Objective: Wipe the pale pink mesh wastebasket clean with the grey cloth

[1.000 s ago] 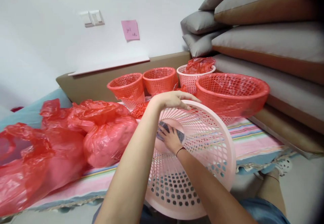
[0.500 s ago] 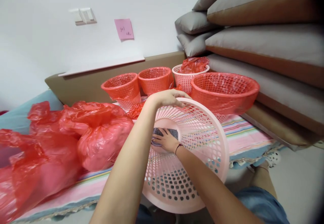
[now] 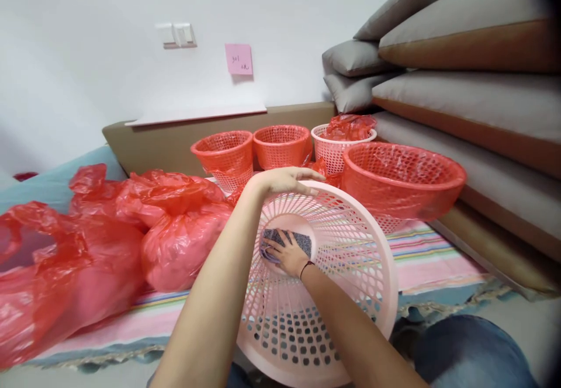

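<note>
A pale pink plastic basket with a perforated wall is tipped over, its mouth facing me. My left hand is curled over its upper rim and grips it from outside. Inside, my right hand, with a dark band at the wrist, lies with spread fingers on a dark grey speckled cloth. That cloth rests against the basket's round base, and the hand partly covers it.
Red plastic bags with contents sit at left on a striped cloth. Behind stand red-plastic-covered baskets, a white basket and a wide red-covered basket. Grey cushions are stacked at right.
The view has shifted, so the background sits further right and a little lower. Both hands keep their places, on the rim and on the grey cloth inside.
</note>
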### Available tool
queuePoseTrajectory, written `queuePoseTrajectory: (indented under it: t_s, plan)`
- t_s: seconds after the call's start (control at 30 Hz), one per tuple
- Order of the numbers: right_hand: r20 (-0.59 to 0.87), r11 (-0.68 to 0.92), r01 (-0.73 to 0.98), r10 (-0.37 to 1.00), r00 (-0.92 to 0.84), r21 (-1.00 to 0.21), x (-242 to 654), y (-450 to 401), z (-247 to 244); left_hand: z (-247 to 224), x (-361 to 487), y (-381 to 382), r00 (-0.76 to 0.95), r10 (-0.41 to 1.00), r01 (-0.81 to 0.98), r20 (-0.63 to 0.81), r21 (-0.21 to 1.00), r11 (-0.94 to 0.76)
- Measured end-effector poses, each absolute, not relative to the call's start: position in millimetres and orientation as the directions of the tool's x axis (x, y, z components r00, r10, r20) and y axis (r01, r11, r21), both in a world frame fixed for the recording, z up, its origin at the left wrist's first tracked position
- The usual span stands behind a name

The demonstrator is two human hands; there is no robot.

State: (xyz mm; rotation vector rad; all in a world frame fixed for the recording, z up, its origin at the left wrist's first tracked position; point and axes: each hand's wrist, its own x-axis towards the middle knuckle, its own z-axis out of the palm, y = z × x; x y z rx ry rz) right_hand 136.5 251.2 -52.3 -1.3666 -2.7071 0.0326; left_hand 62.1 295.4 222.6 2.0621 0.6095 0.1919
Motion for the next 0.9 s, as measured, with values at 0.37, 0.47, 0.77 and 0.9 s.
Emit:
queuePoseTrajectory:
  t_s: [0.37,0.47,0.77,0.9]
  plan:
    - [0.052,0.611,0.782,0.791,-0.61,-0.121,135.3,249.4,-52.4,225.9,57.4,290.8,0.861,0.496,0.365,-0.114,0.819,-0.444]
    - [0.056,0.6,0.789,0.799,-0.599,-0.133,134.2,249.3,-54.5,227.6,57.9,290.0,0.86,0.491,0.388,-0.14,0.804,-0.451]
    - [0.085,0.582,0.799,0.813,-0.576,-0.151,134.2,248.8,-61.1,225.8,65.7,294.6,0.873,0.452,0.404,-0.182,0.79,-0.462]
    - [0.11,0.581,0.801,0.814,-0.57,-0.144,134.4,248.4,-62.1,225.9,67.2,292.9,0.827,0.516,0.469,-0.226,0.783,-0.409]
